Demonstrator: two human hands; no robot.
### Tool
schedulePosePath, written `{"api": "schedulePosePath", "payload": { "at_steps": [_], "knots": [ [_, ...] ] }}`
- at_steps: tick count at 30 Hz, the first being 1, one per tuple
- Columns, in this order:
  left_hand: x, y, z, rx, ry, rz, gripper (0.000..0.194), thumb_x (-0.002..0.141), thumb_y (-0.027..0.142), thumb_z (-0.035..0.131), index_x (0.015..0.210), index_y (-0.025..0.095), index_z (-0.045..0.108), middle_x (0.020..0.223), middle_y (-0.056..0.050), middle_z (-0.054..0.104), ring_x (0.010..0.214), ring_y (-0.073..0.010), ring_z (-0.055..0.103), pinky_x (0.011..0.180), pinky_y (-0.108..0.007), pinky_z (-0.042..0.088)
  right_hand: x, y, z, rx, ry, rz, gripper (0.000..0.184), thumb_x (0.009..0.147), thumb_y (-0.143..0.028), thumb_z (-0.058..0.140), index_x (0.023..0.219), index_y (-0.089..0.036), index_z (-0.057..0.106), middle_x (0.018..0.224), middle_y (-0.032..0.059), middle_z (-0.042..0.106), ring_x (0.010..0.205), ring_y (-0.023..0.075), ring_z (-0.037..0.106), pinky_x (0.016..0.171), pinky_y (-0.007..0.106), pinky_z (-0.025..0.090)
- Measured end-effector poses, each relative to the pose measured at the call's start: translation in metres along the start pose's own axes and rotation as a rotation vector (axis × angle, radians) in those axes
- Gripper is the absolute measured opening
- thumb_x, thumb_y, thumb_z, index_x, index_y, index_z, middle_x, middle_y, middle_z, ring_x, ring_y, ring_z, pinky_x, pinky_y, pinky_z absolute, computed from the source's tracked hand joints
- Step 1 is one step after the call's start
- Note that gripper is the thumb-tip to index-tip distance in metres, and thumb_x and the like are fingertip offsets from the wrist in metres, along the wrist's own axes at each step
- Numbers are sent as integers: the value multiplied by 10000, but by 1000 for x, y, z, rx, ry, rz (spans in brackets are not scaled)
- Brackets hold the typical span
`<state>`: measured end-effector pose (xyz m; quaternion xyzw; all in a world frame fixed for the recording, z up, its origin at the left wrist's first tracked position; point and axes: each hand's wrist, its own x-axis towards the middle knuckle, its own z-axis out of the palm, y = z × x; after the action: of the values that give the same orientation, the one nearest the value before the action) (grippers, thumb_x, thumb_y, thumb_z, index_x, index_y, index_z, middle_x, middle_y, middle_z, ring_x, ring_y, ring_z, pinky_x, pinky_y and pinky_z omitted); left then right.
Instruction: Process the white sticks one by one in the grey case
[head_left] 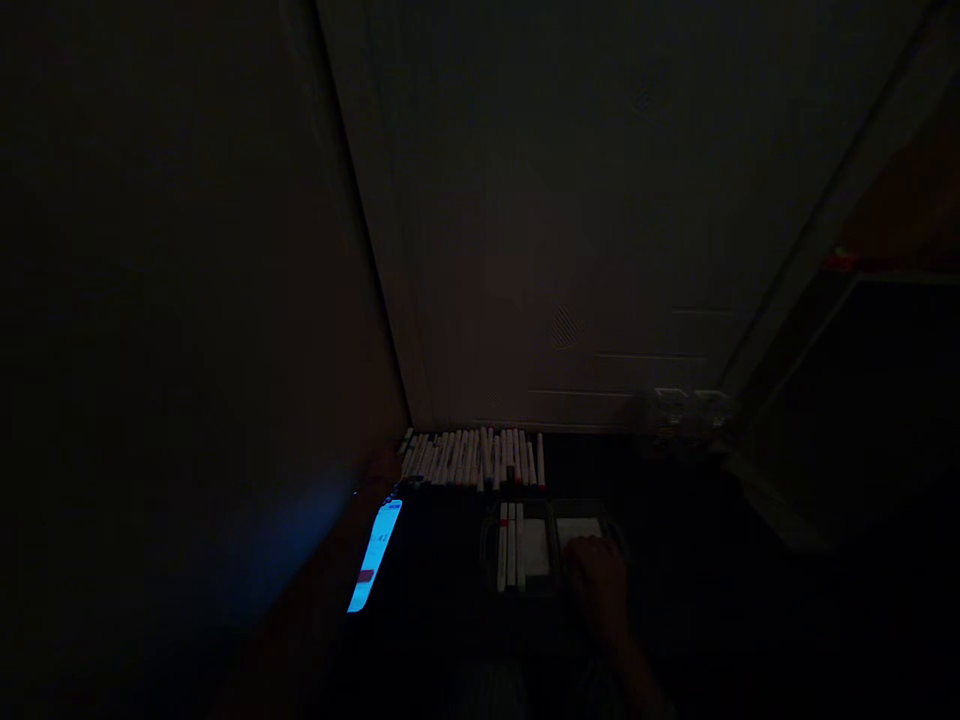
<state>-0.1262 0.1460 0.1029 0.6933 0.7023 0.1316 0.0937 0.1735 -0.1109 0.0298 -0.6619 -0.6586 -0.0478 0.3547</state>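
The view is very dark. My left hand [385,465] reaches to the left end of a row of white markers [465,460] with coloured ends. Its fingers are lost in the dark, so its grip is unclear. My right hand [598,575] lies with curled fingers over the right half of an open marker case [554,540], apparently gripping it near its front edge. Three white markers [511,546] stand side by side in the case's left half, beside a pale panel. Another pale panel [577,526] shows in the right half.
A lit phone [376,555] lies under my left forearm, its screen glowing blue. A pale wall [525,250] rises behind the markers. Two small clear containers [690,405] stand at the back right, near a dark boxy shape [862,420].
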Motion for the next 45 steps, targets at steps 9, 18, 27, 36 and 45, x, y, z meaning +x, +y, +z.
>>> {"api": "schedulePosePath", "payload": {
  "at_steps": [9,18,27,36,45],
  "knots": [
    [5,1,-2,-116,53,2,297,802,211,454,1058,99,552,1063,-128,611,998,-207,551,800,-259,413,1,-1,0,-19,3,-7,209,751,-66,405,707,-189,569,690,14,580,727,145,500,761,278,312],
    [-119,105,20,-1246,-321,216,473,735,429,534,1100,130,510,1034,-107,633,946,-213,592,791,-319,480,-3,-8,-1,39,61,-162,382,752,-116,422,1115,-203,502,1015,68,588,926,195,525,816,351,402],
    [-201,145,63,-1500,-721,169,450,651,416,647,1010,156,569,995,-116,654,985,-240,582,894,-361,431,-6,-7,-1,114,60,-269,525,774,-80,403,1272,-247,397,1097,81,565,991,185,541,791,329,489],
    [-185,119,55,-1146,-485,270,407,758,471,482,1069,224,571,1085,-75,613,1000,-219,570,861,-361,458,-9,-6,-2,187,35,-332,502,814,-76,370,1286,-248,379,1081,57,596,967,164,565,782,297,497],
    [-177,93,71,-368,33,712,378,865,278,328,1225,288,440,1337,8,399,1248,-178,303,1028,-405,281,4,-17,-5,84,-101,-252,423,794,-117,471,1191,-263,484,1008,32,620,934,180,545,788,321,465]
  ]
}}
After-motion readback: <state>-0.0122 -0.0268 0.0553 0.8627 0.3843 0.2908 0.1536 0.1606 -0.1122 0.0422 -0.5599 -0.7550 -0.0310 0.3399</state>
